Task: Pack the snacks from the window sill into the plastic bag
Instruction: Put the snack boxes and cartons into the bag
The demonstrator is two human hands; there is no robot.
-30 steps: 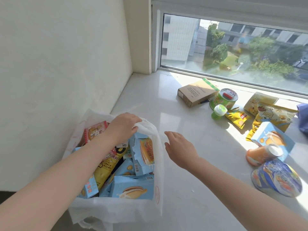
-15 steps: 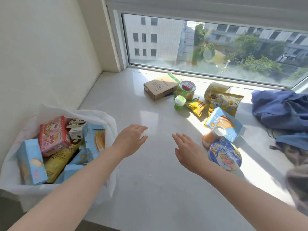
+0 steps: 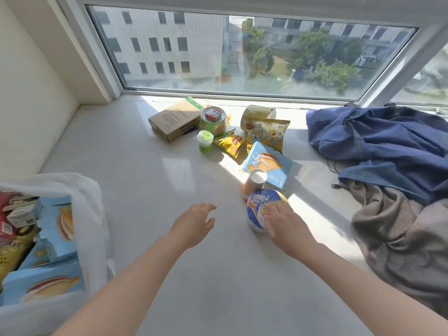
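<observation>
Snacks [image 3: 265, 133] lie grouped on the window sill [image 3: 145, 170], so the right hand [image 3: 284, 225] lays relaxed fingers on the nearest blue tub [image 3: 258, 212], apparently to take it first, while the left hand [image 3: 194, 226] hovers spread.

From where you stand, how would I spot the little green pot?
Start at the window sill under the glass. Right of the brown cardboard box stands a green can; the little green pot stands just before it, much smaller, with a pale lid.
</observation>
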